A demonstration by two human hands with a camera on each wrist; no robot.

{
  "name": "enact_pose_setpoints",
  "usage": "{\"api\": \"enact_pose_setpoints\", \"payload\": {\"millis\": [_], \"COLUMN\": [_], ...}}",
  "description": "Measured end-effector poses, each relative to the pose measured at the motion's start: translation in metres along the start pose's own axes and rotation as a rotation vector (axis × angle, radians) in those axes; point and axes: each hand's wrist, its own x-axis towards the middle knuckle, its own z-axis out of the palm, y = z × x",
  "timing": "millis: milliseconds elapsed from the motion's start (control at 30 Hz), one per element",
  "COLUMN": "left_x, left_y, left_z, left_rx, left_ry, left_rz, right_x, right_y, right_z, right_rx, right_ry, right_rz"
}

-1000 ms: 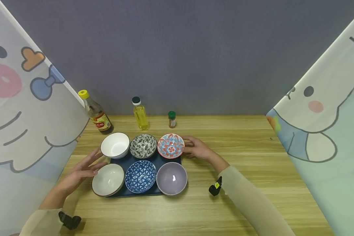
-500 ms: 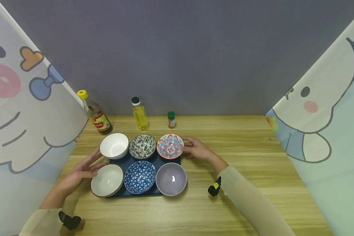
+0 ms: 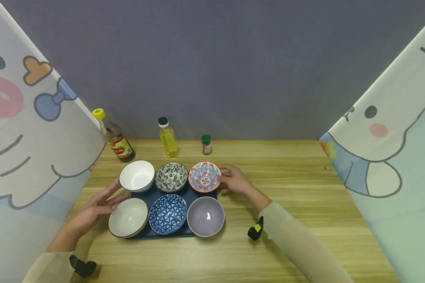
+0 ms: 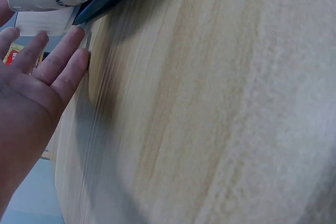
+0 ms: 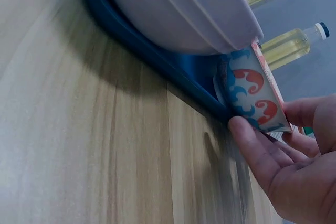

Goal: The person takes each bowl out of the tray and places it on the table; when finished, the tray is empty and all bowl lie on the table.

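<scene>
Several bowls stand close together in two rows on a dark blue tray [image 3: 149,195]. My left hand [image 3: 92,209], fingers extended, lies at the tray's left side. Its thumb touches the cream bowl [image 3: 128,217] and its index fingertip reaches the white bowl [image 3: 137,175]. At the back right corner my right hand [image 3: 235,181] touches the red-and-blue patterned bowl [image 3: 204,177]. In the right wrist view the thumb is at that bowl's rim, and a finger [image 5: 249,139] reaches its lower side by the tray edge. A lilac bowl [image 3: 206,217] sits nearer the person.
A blue triangle-patterned bowl [image 3: 168,214] and a black-and-white floral bowl [image 3: 171,177] fill the middle of the tray. Behind stand a dark sauce bottle [image 3: 118,145], a yellow oil bottle [image 3: 168,142] and a green-capped spice jar [image 3: 206,145], before a grey wall [image 3: 212,70].
Both hands stay at the same bowls, and the bowls keep their places. Only the head view shifts very slightly.
</scene>
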Motion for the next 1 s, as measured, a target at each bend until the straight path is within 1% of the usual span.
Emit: {"api": "enact_pose_setpoints", "payload": {"millis": [167,300,467,567,633,800,900,1000], "left_x": [0.000,0.000,0.000,0.000,0.000,0.002,0.002,0.002], "left_y": [0.000,0.000,-0.001,-0.001,-0.001,0.000,0.004,0.006], "left_z": [0.000,-0.001,-0.001,-0.001,0.000,0.002,0.003,0.004], "left_rx": [-0.017,-0.027,-0.064,-0.074,-0.077,-0.081,-0.066,-0.031], "left_ry": [-0.014,-0.020,-0.030,-0.031,-0.036,-0.071,-0.068,-0.037], "left_rz": [0.030,0.042,0.038,0.027,0.032,0.062,0.041,0.001], "right_x": [0.001,0.001,0.000,-0.002,-0.002,-0.001,-0.002,-0.004], "right_y": [0.000,0.000,0.000,0.001,0.001,0.000,-0.002,-0.006], "right_z": [0.002,0.002,0.001,0.001,0.001,-0.005,-0.008,-0.010], "right_rx": [0.034,0.062,0.079,0.091,0.102,0.144,0.164,0.178], "right_ry": [0.027,0.042,0.063,0.081,0.093,0.117,0.120,0.108], "right_rz": [-0.011,-0.019,-0.023,-0.023,-0.020,-0.016,-0.023,-0.029]}}
